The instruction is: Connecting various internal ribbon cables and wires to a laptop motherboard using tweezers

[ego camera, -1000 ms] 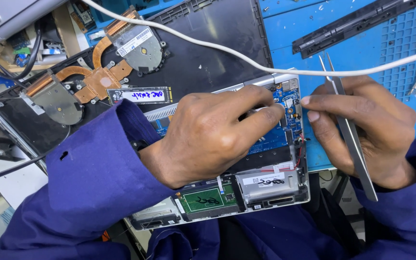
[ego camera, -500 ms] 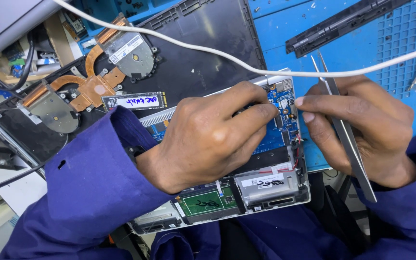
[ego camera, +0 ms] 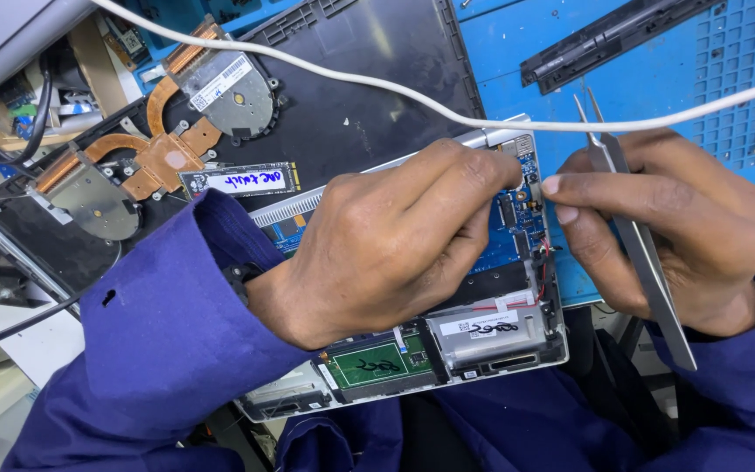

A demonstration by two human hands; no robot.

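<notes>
At the far left, two round grey fans (ego camera: 89, 197) sit joined by copper pipes (ego camera: 155, 157) on a black laptop cover (ego camera: 369, 96). Just beside them lies a thin memory stick (ego camera: 238, 181) with a white label.

Next comes a blue sleeve (ego camera: 159, 332), and out of it the left hand (ego camera: 395, 249). This hand lies flat across an open silver laptop base (ego camera: 412, 367). Its fingers are bent, and the tips press down on the blue circuit board (ego camera: 522, 218) near the top right corner of the base. It does not grip anything.

A white cable (ego camera: 377, 87) runs across the top, over the cover and over both hands.

To the right, the right hand (ego camera: 657, 227) is closed around long metal tweezers (ego camera: 631, 227). The tweezer tips point up and away from the board. The pointing finger of this hand touches the edge of the blue board, just beside the left fingertips.

Under it all is a blue desk (ego camera: 517, 61), with a long black strip (ego camera: 613, 39) lying at the top right.
</notes>
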